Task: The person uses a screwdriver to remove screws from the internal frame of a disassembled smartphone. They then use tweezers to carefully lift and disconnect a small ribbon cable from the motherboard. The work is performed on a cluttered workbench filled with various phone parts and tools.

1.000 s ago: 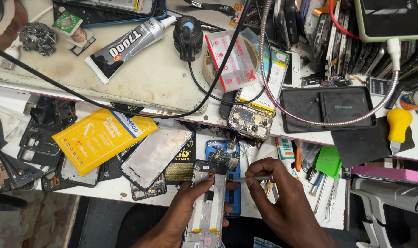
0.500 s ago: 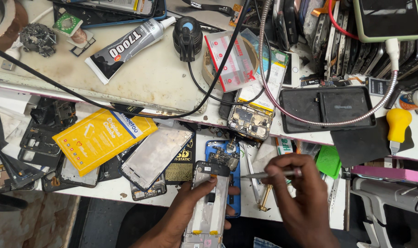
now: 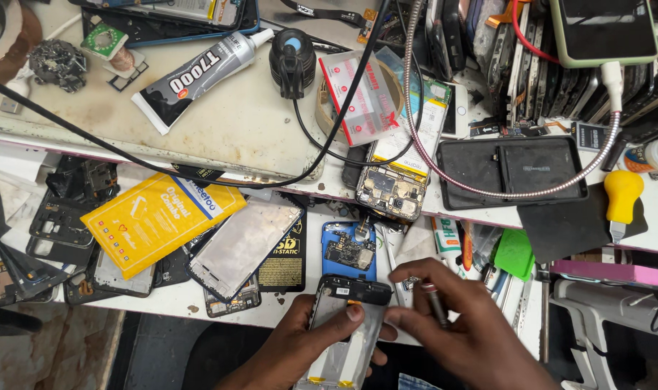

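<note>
glue tube (image 3: 199, 76): 1 | yellow packet (image 3: 159, 220): 1 | yellow-handled tool (image 3: 621, 198): 1 | hands: 2 | held phone frame (image 3: 343, 332): 1

The lower end of the phone frame (image 3: 343, 339) runs off the bottom edge, and both the left hand (image 3: 300, 354) and the right hand (image 3: 466, 332) are cut off there at the wrist. The right hand's grip hides most of the thin metal tool (image 3: 437, 303), so its tip cannot be made out. At the top edge, the phone on a charging cable (image 3: 603, 29) is cropped.
</note>
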